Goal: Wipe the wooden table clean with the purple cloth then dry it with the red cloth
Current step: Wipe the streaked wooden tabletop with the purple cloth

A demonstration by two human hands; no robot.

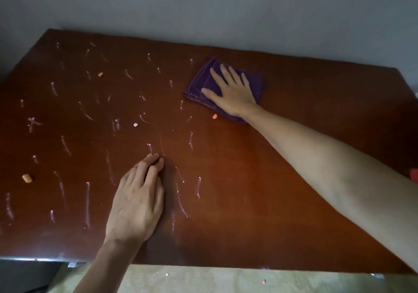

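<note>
My right hand [233,93] lies flat, fingers spread, pressing the folded purple cloth [203,82] toward the far edge of the tabletop [248,179], right of its middle. My left hand [138,202] rests palm down near the near edge, fingers straight and close together, holding nothing. Pale chalk streaks [87,202] cover the left half, with small chalk bits [27,178] scattered there. A sliver of something red [414,175] shows at the right edge; I cannot tell what it is.
</note>
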